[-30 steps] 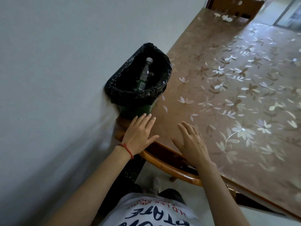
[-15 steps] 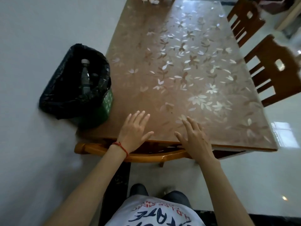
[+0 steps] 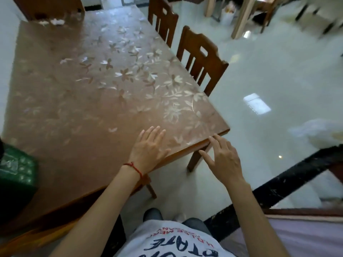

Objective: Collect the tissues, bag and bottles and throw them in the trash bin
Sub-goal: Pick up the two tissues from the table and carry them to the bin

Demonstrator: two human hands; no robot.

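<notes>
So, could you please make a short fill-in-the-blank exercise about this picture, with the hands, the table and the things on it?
1. The left hand wears a thin ____ string at the wrist.
2. The white tissues lie at the ____ end of the table.
3. Both hands hold ____.
4. The green trash bin stands at the ____ edge of the picture.

Missing words: red; far; nothing; left

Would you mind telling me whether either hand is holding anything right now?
Nothing is held. The left hand and right hand are both open with fingers spread.
</notes>
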